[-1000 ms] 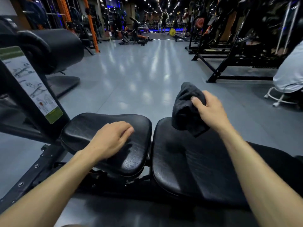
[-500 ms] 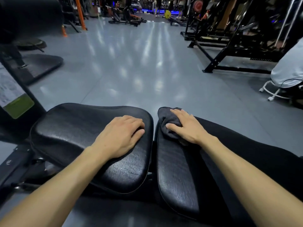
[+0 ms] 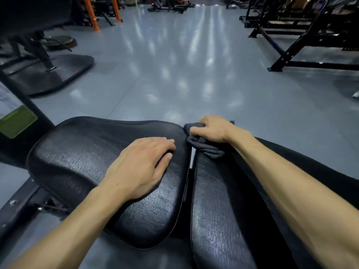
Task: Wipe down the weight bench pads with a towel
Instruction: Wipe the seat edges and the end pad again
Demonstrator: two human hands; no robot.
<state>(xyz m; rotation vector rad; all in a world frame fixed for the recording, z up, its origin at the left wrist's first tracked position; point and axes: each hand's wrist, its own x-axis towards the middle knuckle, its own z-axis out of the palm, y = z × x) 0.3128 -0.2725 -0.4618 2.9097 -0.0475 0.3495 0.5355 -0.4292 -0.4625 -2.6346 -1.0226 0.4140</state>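
At frame centre, my right hand point(image 3: 210, 129) is gripping the dark towel point(image 3: 204, 145) on the long back pad point(image 3: 217, 210)'s far end; my left hand point(image 3: 141, 164) is resting relaxed on the seat pad point(image 3: 77, 152). The bunched towel could be slipping into the gap.

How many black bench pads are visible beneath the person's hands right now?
2. The seat pad lies under the left hand; the longer back pad lies beside it, with the right hand pressing the dark towel onto its far end.

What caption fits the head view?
Right hand presses towel on long pad; left hand braces seat pad.
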